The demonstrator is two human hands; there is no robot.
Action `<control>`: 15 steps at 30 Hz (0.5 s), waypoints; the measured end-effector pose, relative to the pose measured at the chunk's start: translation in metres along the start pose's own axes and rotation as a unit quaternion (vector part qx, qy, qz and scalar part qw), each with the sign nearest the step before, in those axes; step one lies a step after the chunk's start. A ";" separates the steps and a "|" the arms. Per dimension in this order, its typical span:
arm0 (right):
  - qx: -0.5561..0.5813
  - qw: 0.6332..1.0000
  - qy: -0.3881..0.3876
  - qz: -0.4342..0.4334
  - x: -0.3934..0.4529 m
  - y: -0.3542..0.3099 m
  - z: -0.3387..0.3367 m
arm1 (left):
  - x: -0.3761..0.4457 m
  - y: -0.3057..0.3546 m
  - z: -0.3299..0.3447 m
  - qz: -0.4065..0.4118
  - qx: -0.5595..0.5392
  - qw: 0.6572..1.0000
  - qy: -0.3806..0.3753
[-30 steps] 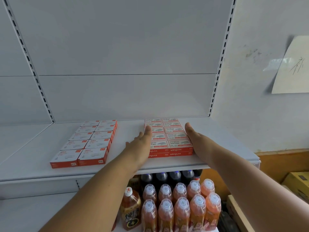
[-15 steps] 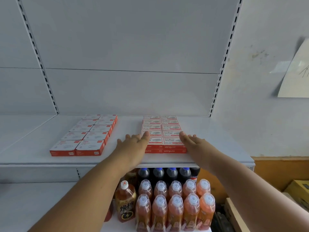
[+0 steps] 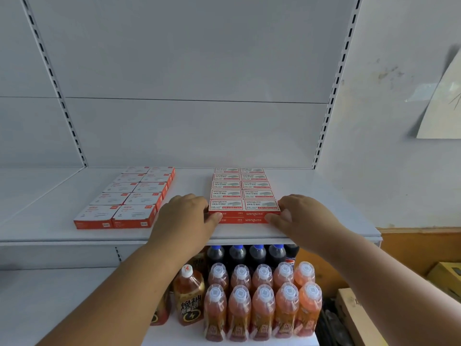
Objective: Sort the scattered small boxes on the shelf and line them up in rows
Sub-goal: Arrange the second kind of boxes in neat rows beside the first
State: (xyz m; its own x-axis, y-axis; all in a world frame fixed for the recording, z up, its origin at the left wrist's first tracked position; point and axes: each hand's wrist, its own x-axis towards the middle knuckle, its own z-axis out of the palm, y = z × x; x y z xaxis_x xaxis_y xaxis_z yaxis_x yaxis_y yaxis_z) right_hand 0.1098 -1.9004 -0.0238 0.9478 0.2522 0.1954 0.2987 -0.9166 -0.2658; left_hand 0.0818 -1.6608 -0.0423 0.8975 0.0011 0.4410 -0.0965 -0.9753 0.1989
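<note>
On the white shelf (image 3: 45, 221) two blocks of small boxes stand in tidy double rows. The left block (image 3: 129, 198) has white tops and orange sides. The right block of red staple boxes (image 3: 243, 193) is stacked two layers high at its front. My left hand (image 3: 184, 216) curls round that block's front left corner, thumb on the front face. My right hand (image 3: 306, 216) curls round the front right corner the same way, thumb against the front face.
Below the shelf stand rows of orange drink bottles (image 3: 262, 300), dark cola bottles (image 3: 247, 255) and a brown tea bottle (image 3: 189, 295). Cardboard boxes (image 3: 444, 275) lie low on the right. A paper sheet (image 3: 444, 103) is taped to the right wall.
Both hands slid back along the sides of the red block from its middle to its front corners, and the fingers went from straight to curled, thumbs now on the front face.
</note>
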 end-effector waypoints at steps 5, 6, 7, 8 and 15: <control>-0.013 0.999 0.030 -0.005 -0.002 -0.001 0.004 | 0.004 0.002 0.007 0.005 0.014 1.000 0.018; -0.011 0.999 0.033 -0.004 -0.002 -0.001 0.005 | 0.004 0.002 0.009 0.004 0.009 1.000 0.021; -0.008 0.999 0.035 -0.004 -0.003 -0.001 0.005 | 0.004 0.002 0.010 0.006 0.004 1.000 0.024; -0.005 0.999 0.036 -0.004 -0.003 -0.001 0.006 | 0.004 0.002 0.010 0.010 -0.001 1.000 0.025; -0.027 0.999 0.030 -0.023 -0.004 0.002 0.006 | 0.008 -0.007 0.008 0.034 -0.010 0.999 0.013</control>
State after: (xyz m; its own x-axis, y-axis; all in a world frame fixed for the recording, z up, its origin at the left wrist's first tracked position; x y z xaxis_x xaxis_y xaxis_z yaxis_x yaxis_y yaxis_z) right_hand 0.1070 -1.9011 -0.0303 0.9241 0.2768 0.2635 0.3338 -0.9203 -0.2041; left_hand 0.0934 -1.6560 -0.0468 0.8768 -0.0581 0.4774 -0.1651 -0.9687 0.1855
